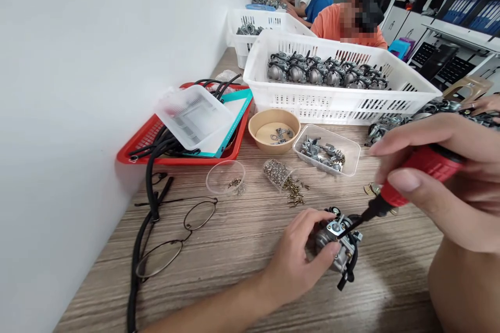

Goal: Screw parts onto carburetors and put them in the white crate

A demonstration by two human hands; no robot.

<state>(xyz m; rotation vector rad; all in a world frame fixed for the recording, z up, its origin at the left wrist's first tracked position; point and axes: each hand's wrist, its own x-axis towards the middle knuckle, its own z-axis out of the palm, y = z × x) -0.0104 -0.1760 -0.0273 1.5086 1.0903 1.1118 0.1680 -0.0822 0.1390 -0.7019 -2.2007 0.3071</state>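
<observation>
The fingers of the right hand (449, 177) are curled shut around the red handle of a screwdriver (410, 174), thumb pressed along the grip so the black shaft slants down and left onto the top of a small metal carburetor (339, 243). The left hand (299, 257) has its fingers partly closed against that carburetor's left side, apparently to pin it to the wooden worktop (242, 239) in the near middle so it cannot twist under the tool. Beyond, a large white basket (336, 101) holds rows of similar carburetors. Nearer, within easy reach, sit a tan bowl (274, 129), a clear tray of fittings (326, 150) and a tipped cup of brass screws (283, 177).
</observation>
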